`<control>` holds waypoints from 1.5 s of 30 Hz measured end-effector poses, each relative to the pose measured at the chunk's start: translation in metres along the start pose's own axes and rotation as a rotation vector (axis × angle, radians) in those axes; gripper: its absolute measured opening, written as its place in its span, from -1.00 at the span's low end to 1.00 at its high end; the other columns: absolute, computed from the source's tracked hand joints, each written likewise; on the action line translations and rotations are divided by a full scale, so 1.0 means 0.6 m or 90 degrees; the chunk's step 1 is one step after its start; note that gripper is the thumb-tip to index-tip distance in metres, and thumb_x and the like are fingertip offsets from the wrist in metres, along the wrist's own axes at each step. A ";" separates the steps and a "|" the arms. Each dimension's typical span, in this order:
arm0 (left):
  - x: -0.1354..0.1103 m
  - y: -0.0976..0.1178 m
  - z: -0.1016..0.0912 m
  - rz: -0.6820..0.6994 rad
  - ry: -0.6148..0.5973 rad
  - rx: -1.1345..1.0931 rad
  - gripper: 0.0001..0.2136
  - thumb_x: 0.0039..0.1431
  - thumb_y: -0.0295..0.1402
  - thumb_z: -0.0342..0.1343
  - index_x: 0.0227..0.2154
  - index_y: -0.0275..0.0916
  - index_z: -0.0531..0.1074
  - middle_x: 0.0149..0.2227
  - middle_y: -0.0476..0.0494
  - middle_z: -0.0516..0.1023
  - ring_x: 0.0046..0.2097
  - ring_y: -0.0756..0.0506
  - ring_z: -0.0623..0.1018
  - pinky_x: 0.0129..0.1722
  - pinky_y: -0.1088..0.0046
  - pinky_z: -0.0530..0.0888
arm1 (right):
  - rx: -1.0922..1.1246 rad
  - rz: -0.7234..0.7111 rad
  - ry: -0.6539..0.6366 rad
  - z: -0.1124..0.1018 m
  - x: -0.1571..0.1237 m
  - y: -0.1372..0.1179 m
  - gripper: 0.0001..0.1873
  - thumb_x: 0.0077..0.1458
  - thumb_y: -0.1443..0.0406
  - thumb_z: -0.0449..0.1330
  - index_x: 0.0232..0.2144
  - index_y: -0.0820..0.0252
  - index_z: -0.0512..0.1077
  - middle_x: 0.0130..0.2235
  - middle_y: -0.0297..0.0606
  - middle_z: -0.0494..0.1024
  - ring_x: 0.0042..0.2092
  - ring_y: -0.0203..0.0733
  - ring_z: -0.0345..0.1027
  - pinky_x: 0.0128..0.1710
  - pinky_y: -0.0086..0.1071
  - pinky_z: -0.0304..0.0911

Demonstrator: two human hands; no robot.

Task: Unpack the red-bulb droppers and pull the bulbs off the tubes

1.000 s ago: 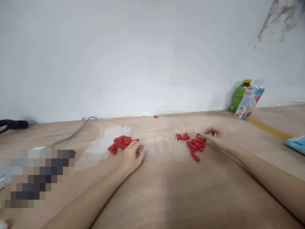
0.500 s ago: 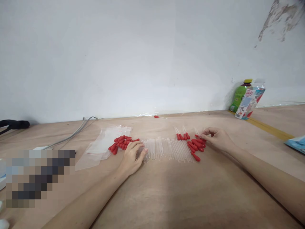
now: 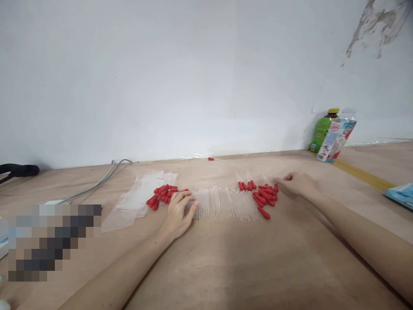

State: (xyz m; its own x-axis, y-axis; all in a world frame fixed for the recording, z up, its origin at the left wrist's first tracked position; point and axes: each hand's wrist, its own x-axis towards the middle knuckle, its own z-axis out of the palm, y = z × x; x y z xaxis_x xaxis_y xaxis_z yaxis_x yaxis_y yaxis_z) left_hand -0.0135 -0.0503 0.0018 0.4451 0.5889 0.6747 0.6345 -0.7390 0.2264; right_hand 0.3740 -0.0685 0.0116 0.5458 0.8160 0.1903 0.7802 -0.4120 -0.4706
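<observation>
My left hand (image 3: 179,211) rests over the left end of a row of clear thin tubes (image 3: 222,202), thumb apart from the loosely bent fingers, so it is open. Beside it lies a heap of red rubber bulbs (image 3: 164,193). At the right end of the row is a second heap of red bulbs (image 3: 265,196). My right hand (image 3: 295,184) is at that heap's far right edge, fingertips pinched together just above one upright-looking red bulb (image 3: 276,188). Whatever is between them is too blurred to make out. Several droppers (image 3: 247,185), red bulbs on clear tubes, lie behind the row.
Clear plastic bags (image 3: 142,193) lie behind the left heap. A single dropper (image 3: 211,159) is near the wall. Two bottles (image 3: 332,135) stand at the back right, by a blue packet (image 3: 400,196). A grey cable (image 3: 97,183) and a black object (image 3: 22,170) are at left.
My right hand has shifted a little to the right, off the bulb it touched at the heap's back. My left hand has stayed in place. The view has moved slightly.
</observation>
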 end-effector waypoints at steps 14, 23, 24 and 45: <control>-0.002 -0.003 0.003 -0.010 -0.003 0.016 -0.84 0.16 -0.33 -0.03 -0.24 -0.22 0.38 -0.17 -0.16 0.37 -0.06 -0.16 0.33 -0.05 0.16 0.30 | 0.100 -0.040 -0.027 -0.008 0.010 -0.014 -0.63 -0.04 0.12 0.01 -0.67 0.20 0.43 -0.66 -0.25 0.41 -0.60 -0.22 0.25 -0.59 -0.36 0.07; -0.001 0.009 -0.003 0.034 0.045 0.063 -0.57 0.15 -0.33 -0.03 0.08 -0.26 0.10 0.05 -0.25 0.26 0.09 -0.19 0.24 0.07 0.15 0.23 | 0.113 -0.540 0.249 0.013 -0.141 -0.130 -0.75 0.10 0.20 0.04 -0.23 0.19 0.39 -0.40 -0.26 0.50 -0.28 -0.16 0.29 -0.20 -0.23 0.03; -0.002 0.012 -0.004 0.057 0.042 0.070 -0.55 0.15 -0.34 -0.03 0.10 -0.26 0.08 0.07 -0.26 0.24 0.11 -0.20 0.23 0.08 0.14 0.22 | 0.085 -0.603 0.241 0.022 -0.161 -0.138 -0.79 0.11 0.22 0.04 -0.25 0.17 0.40 -0.39 -0.26 0.50 -0.27 -0.17 0.28 -0.19 -0.23 0.01; -0.008 0.065 0.009 0.368 0.004 0.012 -0.88 0.11 -0.51 0.04 -0.28 -0.34 0.41 -0.21 -0.15 0.55 -0.03 -0.11 0.46 0.05 0.20 0.36 | 0.168 -0.886 0.194 0.080 -0.215 -0.157 -0.88 0.09 0.38 0.09 -0.30 0.25 0.41 -0.44 -0.31 0.51 -0.35 -0.32 0.31 -0.20 -0.31 0.15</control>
State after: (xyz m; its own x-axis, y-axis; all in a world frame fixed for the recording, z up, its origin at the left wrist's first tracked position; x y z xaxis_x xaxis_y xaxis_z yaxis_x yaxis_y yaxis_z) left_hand 0.0127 -0.0801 0.0037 0.7191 0.0891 0.6892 0.3002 -0.9342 -0.1925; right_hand 0.2155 -0.1153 -0.0102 -0.5246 0.3554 0.7736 0.6631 0.7404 0.1096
